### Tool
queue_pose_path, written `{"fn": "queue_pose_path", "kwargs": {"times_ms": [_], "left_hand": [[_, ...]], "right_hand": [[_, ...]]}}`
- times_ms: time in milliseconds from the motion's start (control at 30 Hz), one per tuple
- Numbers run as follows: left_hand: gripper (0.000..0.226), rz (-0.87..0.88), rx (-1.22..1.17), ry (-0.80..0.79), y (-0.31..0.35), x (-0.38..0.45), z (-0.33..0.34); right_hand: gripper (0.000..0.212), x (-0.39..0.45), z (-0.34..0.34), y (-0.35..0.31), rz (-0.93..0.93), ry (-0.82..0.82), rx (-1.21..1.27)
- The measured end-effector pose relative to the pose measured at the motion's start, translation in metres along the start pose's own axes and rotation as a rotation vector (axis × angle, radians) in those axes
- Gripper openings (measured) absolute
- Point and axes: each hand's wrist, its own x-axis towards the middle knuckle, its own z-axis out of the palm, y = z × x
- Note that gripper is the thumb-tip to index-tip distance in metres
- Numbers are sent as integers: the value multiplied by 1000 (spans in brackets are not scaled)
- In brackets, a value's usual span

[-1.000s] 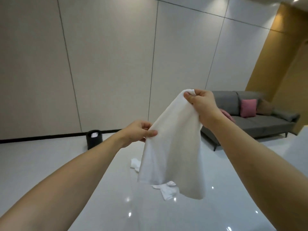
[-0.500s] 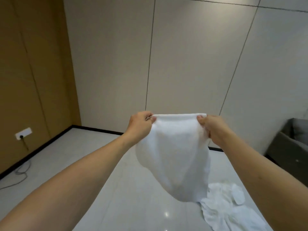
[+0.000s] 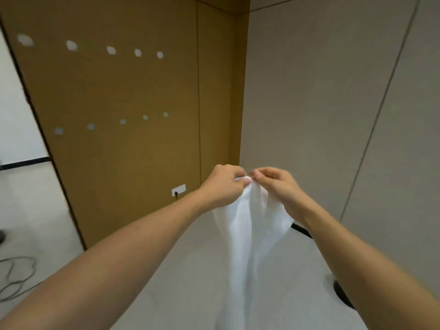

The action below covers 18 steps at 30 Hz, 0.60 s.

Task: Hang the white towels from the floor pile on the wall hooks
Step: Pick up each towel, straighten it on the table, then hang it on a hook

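We faced a brown wall panel (image 3: 123, 139) that carried two rows of small pale round hooks (image 3: 111, 50), blurred, and met a beige wall (image 3: 321, 103) at the corner, with a white socket (image 3: 178, 190) low on the brown panel and a grey cable (image 3: 16, 279) lying on the pale floor (image 3: 190, 270). We held the white towel (image 3: 252, 246) up in front of that corner, its length hanging down out of view. Our left hand (image 3: 223, 186) gripped its bunched top edge and our right hand (image 3: 277, 186) pinched the same edge just beside it, fingertips nearly meeting.
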Motion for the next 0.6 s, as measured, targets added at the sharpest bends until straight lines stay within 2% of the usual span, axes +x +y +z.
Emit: {"fn": "queue_pose_path", "kwargs": {"times_ms": [133,300,500,600], "left_hand": [[24,-177,37,109,-77,23,-49],[19,-308,68,268,-175,40,-129],[17,-378,134,438,-296,67,-236],[15,-375,175,495,-345,89,-296]], "right_hand": [[35,84,79,-14,-81,-189,47],[37,169,197,-27,-150,-450,-2],[25,269,341,-59,-239,-599,3],[21,325,409,-86,-282,-600,-17]]}}
